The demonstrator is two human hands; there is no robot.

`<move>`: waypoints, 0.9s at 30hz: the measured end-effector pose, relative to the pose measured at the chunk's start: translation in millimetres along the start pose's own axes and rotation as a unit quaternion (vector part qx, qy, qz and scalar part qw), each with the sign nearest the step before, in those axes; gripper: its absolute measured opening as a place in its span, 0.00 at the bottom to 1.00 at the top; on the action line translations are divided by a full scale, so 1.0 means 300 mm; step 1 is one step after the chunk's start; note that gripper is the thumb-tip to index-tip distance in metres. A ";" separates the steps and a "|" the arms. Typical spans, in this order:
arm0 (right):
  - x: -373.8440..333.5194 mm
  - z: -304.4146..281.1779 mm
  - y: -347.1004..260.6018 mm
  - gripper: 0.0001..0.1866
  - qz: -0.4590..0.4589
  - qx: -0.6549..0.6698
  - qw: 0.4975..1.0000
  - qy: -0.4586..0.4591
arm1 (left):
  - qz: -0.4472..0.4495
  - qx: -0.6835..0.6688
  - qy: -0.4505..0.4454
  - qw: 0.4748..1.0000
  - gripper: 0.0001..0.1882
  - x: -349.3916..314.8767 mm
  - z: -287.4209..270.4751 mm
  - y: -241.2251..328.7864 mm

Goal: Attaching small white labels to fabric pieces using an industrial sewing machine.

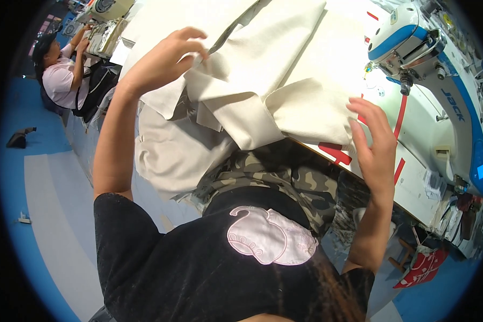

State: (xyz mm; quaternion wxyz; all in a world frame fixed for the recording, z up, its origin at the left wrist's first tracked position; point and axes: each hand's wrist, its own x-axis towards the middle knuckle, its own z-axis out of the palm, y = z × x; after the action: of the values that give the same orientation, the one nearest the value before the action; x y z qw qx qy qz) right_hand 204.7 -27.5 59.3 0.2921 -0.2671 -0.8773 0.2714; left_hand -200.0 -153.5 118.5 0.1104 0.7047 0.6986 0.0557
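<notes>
A large cream fabric (300,64) lies folded and rumpled over the white table, part of it hanging over the front edge toward my lap. My left hand (169,60) is raised above the fabric's left part, its fingers curved and apart, with nothing seen in them. At the fabric's right edge, my right hand (374,140) hovers over the tabletop with thumb and fingers spread, holding nothing. A loose band-like fold of the cloth (241,110) crosses the middle between my two hands.
A white and blue sewing machine (424,59) stands at the right. Red tape strips (335,153) mark the white tabletop (413,185). A red patterned cloth (421,268) hangs at lower right. Far left, a person (64,75) sits at another machine; a dark object (20,138) lies on the blue floor.
</notes>
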 end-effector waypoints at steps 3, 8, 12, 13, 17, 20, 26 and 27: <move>0.085 0.110 -0.060 0.17 -0.040 0.006 0.999 -0.001 | 0.061 -0.116 0.045 0.990 0.14 0.119 0.063 0.130; 0.142 0.262 -0.036 0.12 -0.187 -0.134 0.973 0.002 | 0.110 0.057 0.089 0.988 0.29 0.304 0.341 0.241; -0.075 0.125 -0.109 0.08 -0.118 -0.031 0.980 -0.158 | 0.029 0.089 0.075 0.993 0.33 0.283 0.423 0.195; -0.139 0.074 -0.114 0.09 -0.075 0.003 0.974 -0.216 | 0.017 0.097 0.066 0.993 0.34 0.285 0.437 0.189; -0.221 -0.042 -0.103 0.11 0.020 0.099 0.944 -0.313 | 0.033 0.110 0.077 0.990 0.33 0.303 0.433 0.183; -0.154 0.017 -0.107 0.23 0.002 0.013 0.996 -0.089 | 0.036 0.120 0.082 0.989 0.33 0.322 0.450 0.189; -0.129 0.139 0.046 0.41 0.012 -0.216 0.972 -0.089 | 0.081 0.123 0.124 0.981 0.33 0.395 0.463 0.194; -0.135 0.135 0.052 0.41 0.014 -0.214 0.973 -0.089 | 0.087 0.130 0.126 0.980 0.33 0.403 0.464 0.200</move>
State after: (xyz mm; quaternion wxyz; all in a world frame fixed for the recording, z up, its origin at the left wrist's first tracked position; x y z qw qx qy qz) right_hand 210.7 -54.9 6.8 0.1447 -0.3105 -0.9337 0.1041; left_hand -107.0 -43.9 -11.6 -0.0762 0.7582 0.6446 0.0623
